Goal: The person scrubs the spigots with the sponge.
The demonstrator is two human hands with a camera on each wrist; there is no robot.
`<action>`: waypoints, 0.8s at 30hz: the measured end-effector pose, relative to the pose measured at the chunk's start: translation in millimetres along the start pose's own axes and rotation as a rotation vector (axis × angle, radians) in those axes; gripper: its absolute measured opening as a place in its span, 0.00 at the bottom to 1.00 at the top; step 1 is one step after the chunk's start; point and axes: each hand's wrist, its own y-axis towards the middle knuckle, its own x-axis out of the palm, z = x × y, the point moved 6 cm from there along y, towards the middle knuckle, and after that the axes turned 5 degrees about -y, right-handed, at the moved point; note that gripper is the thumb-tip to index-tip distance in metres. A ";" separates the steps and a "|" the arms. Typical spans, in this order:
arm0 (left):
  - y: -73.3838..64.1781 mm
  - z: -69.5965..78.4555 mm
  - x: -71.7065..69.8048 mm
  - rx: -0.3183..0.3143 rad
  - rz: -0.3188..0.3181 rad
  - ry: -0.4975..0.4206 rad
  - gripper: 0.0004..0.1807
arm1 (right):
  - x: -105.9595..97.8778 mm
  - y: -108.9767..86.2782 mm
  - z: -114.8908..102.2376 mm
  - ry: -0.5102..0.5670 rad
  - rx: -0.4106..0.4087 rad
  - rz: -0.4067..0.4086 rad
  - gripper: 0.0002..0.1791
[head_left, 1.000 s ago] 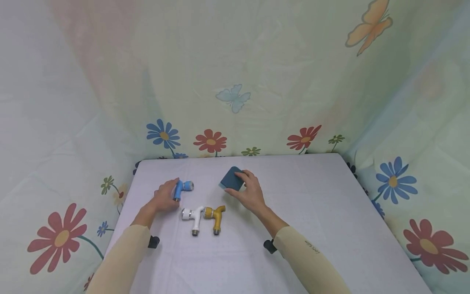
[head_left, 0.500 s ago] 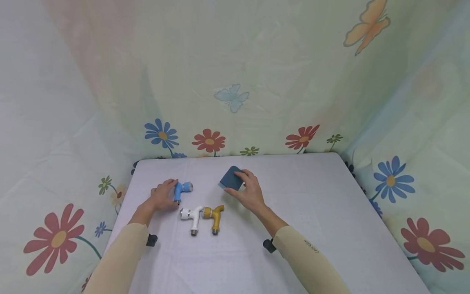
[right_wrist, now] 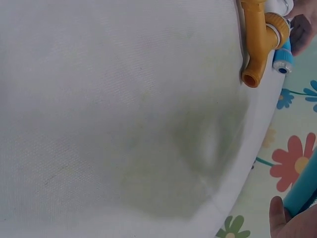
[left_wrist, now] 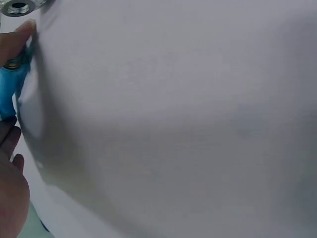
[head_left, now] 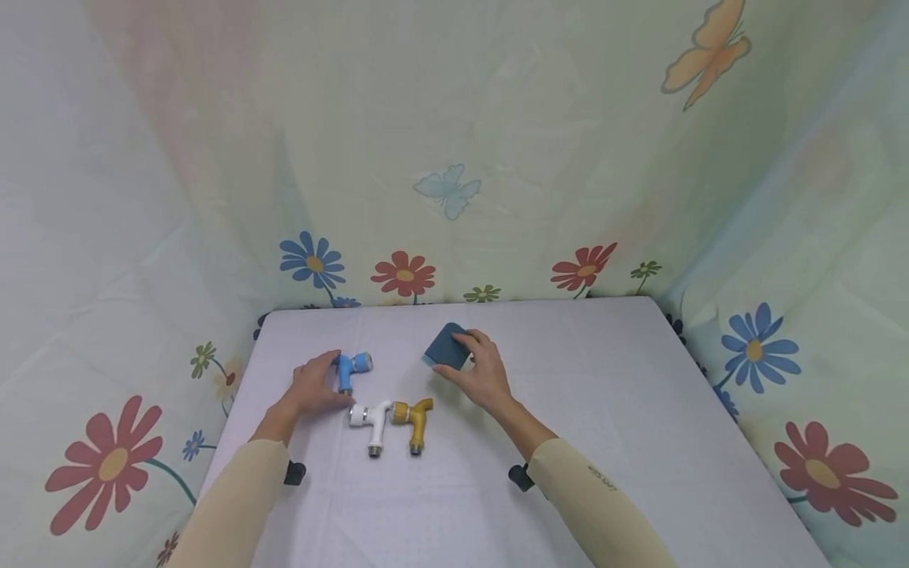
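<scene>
My left hand (head_left: 312, 386) is beside a light-blue water tap (head_left: 346, 374) at the table's left. Its fingertips are at the tap's upper end. The thumb stretches out below, near a white tap (head_left: 377, 422). In the left wrist view, the blue tap (left_wrist: 7, 89) shows between thumb and fingers. My right hand (head_left: 485, 372) pinches a dark teal, flat-looking piece with a rounded corner and a paler lower edge (head_left: 446, 347), held above the table; its exact kind is unclear. A yellow tap (head_left: 417, 426) lies right of the white one. In the right wrist view, the teal piece (right_wrist: 303, 183) shows only partly.
The taps lie on a white-covered table (head_left: 604, 410) with rounded back corners. A flower-printed curtain (head_left: 511, 118) encloses it at the back and both sides. Dark wrist-camera mounts (head_left: 521, 476) hang under the forearms.
My left thumb has spread away from the blue tap toward the white one, and the hand has loosened. The right hand and its teal piece stay about where they were.
</scene>
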 end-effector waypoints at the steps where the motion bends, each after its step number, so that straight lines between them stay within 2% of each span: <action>1: -0.6 -1.7 0.4 -0.008 0.015 -0.005 0.63 | 0.6 -0.1 -0.1 -0.001 -0.001 0.000 0.42; 7: -2.6 -4.1 -1.1 -0.048 0.093 -0.078 0.68 | 2.7 0.8 0.1 -0.012 -0.009 0.002 0.42; 14: -1.1 4.4 -5.7 -0.019 0.125 -0.134 0.69 | 1.8 3.4 -0.4 -0.007 -0.007 -0.004 0.43; 18: 0.3 14.1 -4.9 -0.002 0.133 -0.145 0.68 | 2.2 3.4 -0.3 -0.008 -0.008 -0.005 0.42; 24: -0.1 37.8 -5.1 0.033 0.134 -0.163 0.66 | 1.9 3.0 -1.5 -0.004 -0.011 -0.005 0.43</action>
